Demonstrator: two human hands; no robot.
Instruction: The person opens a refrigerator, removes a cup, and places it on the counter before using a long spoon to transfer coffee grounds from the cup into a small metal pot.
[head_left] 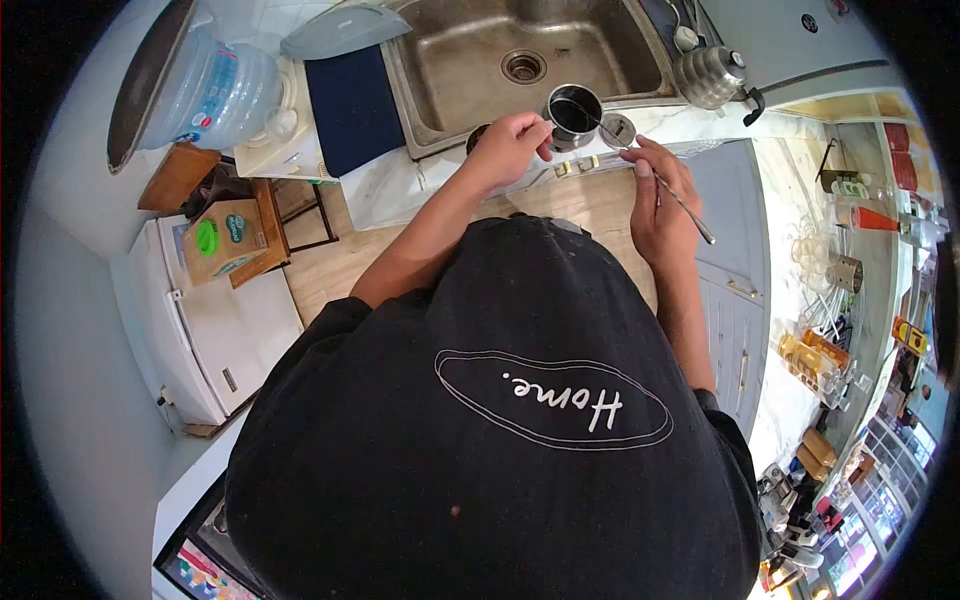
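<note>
A small metal cup (573,140) with dark contents stands at the front edge of the sink counter. My left hand (508,150) is closed at the cup's left side, its fingertips against the wall. In my right hand (662,200) is a long thin metal spoon (690,213), pinched between thumb and fingers. The spoon slants left, and its far end reaches into the cup. Just right of the cup lies a round metal lid (618,128), beneath the spoon. A dark round object (475,138) is partly hidden behind my left hand.
Behind the cup is a steel sink (460,75). A dark blue mat (355,110) lies left of it, with a large water bottle (225,90) beyond. A metal kettle (708,77) stands right of the sink. Glassware (812,250) fills the right counter.
</note>
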